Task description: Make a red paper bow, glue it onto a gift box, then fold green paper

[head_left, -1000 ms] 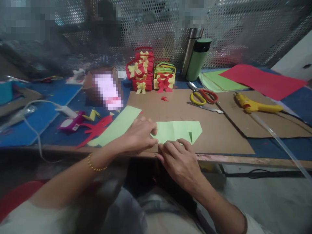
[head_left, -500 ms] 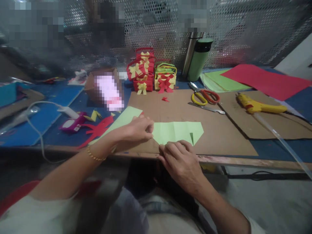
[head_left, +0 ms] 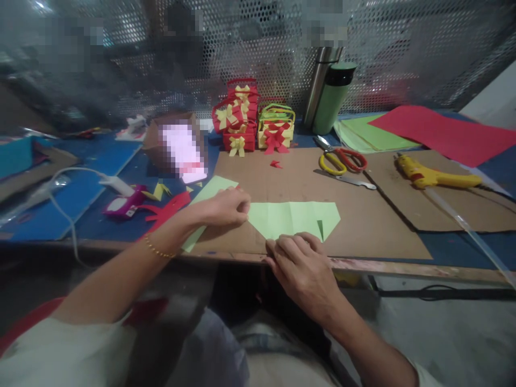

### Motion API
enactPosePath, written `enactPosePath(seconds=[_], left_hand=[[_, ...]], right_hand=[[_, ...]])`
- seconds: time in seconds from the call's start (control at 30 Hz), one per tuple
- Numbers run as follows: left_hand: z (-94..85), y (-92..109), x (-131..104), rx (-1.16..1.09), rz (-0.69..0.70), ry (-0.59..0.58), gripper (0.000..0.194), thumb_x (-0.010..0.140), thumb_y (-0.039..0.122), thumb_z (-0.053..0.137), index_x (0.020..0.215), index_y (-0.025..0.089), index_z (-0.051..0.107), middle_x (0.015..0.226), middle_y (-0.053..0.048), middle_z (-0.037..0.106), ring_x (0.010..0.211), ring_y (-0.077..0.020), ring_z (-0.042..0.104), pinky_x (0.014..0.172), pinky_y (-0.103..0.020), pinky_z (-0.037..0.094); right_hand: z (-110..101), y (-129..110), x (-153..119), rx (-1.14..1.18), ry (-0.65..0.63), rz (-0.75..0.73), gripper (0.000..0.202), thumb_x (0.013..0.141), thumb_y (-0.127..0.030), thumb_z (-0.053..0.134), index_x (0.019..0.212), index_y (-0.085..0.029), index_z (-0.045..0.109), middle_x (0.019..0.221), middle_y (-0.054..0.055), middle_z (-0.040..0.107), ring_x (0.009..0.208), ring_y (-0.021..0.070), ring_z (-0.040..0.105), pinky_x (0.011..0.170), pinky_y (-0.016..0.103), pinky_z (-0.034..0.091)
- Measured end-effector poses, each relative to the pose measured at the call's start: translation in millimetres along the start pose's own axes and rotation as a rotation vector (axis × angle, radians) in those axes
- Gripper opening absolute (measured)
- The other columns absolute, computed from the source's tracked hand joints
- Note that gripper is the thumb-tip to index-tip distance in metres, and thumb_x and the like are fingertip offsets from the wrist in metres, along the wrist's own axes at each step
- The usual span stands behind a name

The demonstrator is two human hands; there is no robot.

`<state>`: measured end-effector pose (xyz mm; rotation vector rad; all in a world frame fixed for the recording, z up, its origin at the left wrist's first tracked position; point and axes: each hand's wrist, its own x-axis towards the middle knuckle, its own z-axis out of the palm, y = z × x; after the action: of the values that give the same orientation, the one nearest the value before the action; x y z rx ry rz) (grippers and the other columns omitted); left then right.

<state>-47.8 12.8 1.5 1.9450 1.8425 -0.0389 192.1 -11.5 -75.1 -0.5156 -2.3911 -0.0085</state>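
A light green sheet of paper (head_left: 296, 217) with folded corners and upright creases lies on the brown cardboard (head_left: 387, 226). My left hand (head_left: 229, 207) is closed at the paper's left corner, fingers curled, thumb against its edge. At the lower edge my right hand (head_left: 304, 263) curls over the paper, its fingertips hidden behind the knuckles. A small dark triangular gap shows near the right slanted fold. Under my left wrist lies another light green paper piece (head_left: 215, 187), partly covered by the hand.
Scissors (head_left: 332, 164), a knife blade (head_left: 346, 180) and a yellow glue gun (head_left: 435, 172) lie to the right. Behind stand small red paper baskets (head_left: 239, 142), yellow baskets (head_left: 276, 134) and a green bottle (head_left: 332, 102). Red paper scraps (head_left: 169, 209) lie left.
My left hand has shifted slightly up and left along the paper's left corner. The right hand stays at the lower edge. The whole view has moved a little.
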Motion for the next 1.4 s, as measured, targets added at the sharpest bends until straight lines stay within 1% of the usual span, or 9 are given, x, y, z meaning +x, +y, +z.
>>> enactPosePath(seconds=[0.1, 0.23, 0.3, 0.37, 0.53, 0.67, 0.83, 1.1, 1.4], left_hand=[[5.9, 3.9, -3.7, 0.098, 0.012, 0.029, 0.006, 0.078, 0.016, 0.058, 0.074, 0.020, 0.056, 0.076, -0.002, 0.060, 0.074, -0.0193, 0.053, 0.069, -0.033, 0.037], [32.7, 19.3, -20.1, 0.454, 0.120, 0.434, 0.020, 0.086, 0.006, 0.049, 0.093, 0.015, 0.065, 0.103, -0.014, 0.064, 0.095, -0.0271, 0.058, 0.084, -0.041, 0.041], [50.2, 30.2, -31.2, 0.566, 0.248, 0.502, 0.019, 0.090, 0.008, 0.048, 0.096, 0.014, 0.065, 0.104, -0.015, 0.065, 0.096, -0.0281, 0.058, 0.086, -0.042, 0.042], [65.5, 40.0, -40.9, 0.600, 0.320, 0.509, 0.022, 0.094, 0.009, 0.047, 0.107, 0.012, 0.065, 0.106, -0.013, 0.066, 0.096, -0.0265, 0.060, 0.091, -0.041, 0.042], [85.0, 49.0, -50.3, 0.586, 0.270, 0.539, 0.027, 0.100, 0.015, 0.044, 0.117, 0.008, 0.064, 0.108, -0.014, 0.068, 0.101, -0.0267, 0.061, 0.097, -0.042, 0.042], [88.0, 48.6, -49.7, 0.645, 0.279, 0.540, 0.031, 0.099, 0.018, 0.051, 0.123, 0.005, 0.064, 0.122, -0.017, 0.067, 0.108, -0.0287, 0.060, 0.100, -0.043, 0.041], [89.1, 51.1, -47.7, 0.699, 0.298, 0.497, 0.024, 0.098, 0.017, 0.052, 0.110, 0.007, 0.070, 0.119, -0.017, 0.068, 0.106, -0.0295, 0.061, 0.101, -0.045, 0.043], [95.7, 34.4, -53.5, 0.550, 0.232, 0.660, 0.041, 0.099, 0.012, 0.042, 0.136, 0.009, 0.059, 0.131, -0.018, 0.069, 0.120, -0.0281, 0.063, 0.109, -0.047, 0.042], [97.0, 31.5, -56.9, 0.566, 0.183, 0.652, 0.044, 0.098, 0.009, 0.039, 0.136, 0.010, 0.060, 0.141, -0.017, 0.066, 0.135, -0.0317, 0.058, 0.118, -0.054, 0.036]], right_hand=[[1.4, -0.3, -0.9, -0.013, 0.005, 0.003, 0.014, 0.105, -0.022, 0.050, 0.106, -0.017, 0.063, 0.082, 0.002, 0.064, 0.077, 0.0188, 0.053, 0.087, 0.036, 0.038], [3.0, -0.9, -1.7, -0.021, 0.016, 0.006, 0.012, 0.104, -0.021, 0.052, 0.101, -0.018, 0.063, 0.082, 0.002, 0.062, 0.077, 0.0187, 0.052, 0.086, 0.036, 0.038], [3.4, -0.9, -1.8, -0.028, 0.019, 0.001, 0.013, 0.104, -0.021, 0.052, 0.100, -0.018, 0.064, 0.082, 0.002, 0.062, 0.077, 0.0185, 0.052, 0.087, 0.036, 0.038], [3.5, -0.7, -1.9, -0.038, 0.019, 0.001, 0.015, 0.104, -0.021, 0.050, 0.097, -0.018, 0.064, 0.082, 0.002, 0.062, 0.077, 0.0182, 0.052, 0.087, 0.036, 0.038], [2.9, -0.4, -1.5, -0.040, 0.022, -0.003, 0.020, 0.104, -0.018, 0.048, 0.091, -0.017, 0.063, 0.080, 0.003, 0.060, 0.076, 0.0181, 0.051, 0.087, 0.035, 0.039], [1.4, -0.8, -0.9, -0.021, 0.022, -0.012, 0.018, 0.103, -0.016, 0.050, 0.092, -0.017, 0.064, 0.083, 0.004, 0.062, 0.078, 0.0177, 0.053, 0.089, 0.035, 0.040], [1.3, -1.1, 0.1, -0.032, 0.024, -0.018, 0.018, 0.104, -0.020, 0.053, 0.091, -0.018, 0.065, 0.084, 0.004, 0.062, 0.079, 0.0175, 0.053, 0.092, 0.035, 0.041], [-0.1, -2.9, -0.7, -0.048, -0.023, 0.000, 0.025, 0.106, -0.034, 0.050, 0.101, -0.015, 0.066, 0.084, 0.004, 0.063, 0.081, 0.0202, 0.053, 0.089, 0.038, 0.041], [-1.5, -5.0, 0.1, -0.043, -0.074, 0.027, 0.026, 0.106, -0.035, 0.050, 0.105, -0.014, 0.064, 0.085, 0.004, 0.061, 0.081, 0.0196, 0.052, 0.094, 0.038, 0.041]])
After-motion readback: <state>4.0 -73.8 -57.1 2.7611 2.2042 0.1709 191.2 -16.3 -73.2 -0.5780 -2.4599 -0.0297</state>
